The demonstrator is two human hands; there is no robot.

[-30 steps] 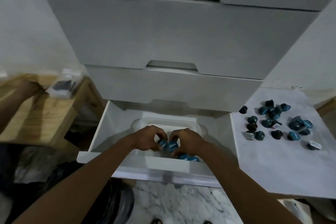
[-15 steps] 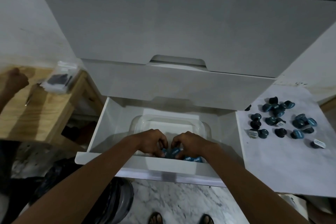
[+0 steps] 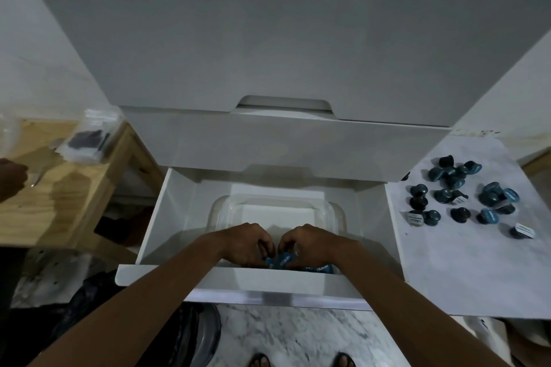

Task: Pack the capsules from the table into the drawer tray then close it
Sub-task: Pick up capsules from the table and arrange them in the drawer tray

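The bottom white drawer stands pulled out, with a clear plastic tray inside. My left hand and my right hand are side by side at the tray's near edge, fingers curled onto blue capsules. More blue capsules lie in the tray by my right wrist, partly hidden by the drawer front. Several dark and blue capsules are scattered on the white table to the right.
Shut white drawers rise above the open one. A wooden table at the left holds a clear bag, and another person's hand is at its edge. My feet show on the marble floor.
Both hands have sunk lower toward the tray's near edge with the capsules. The view has tilted down, so the drawers sit higher in frame and my feet appear.
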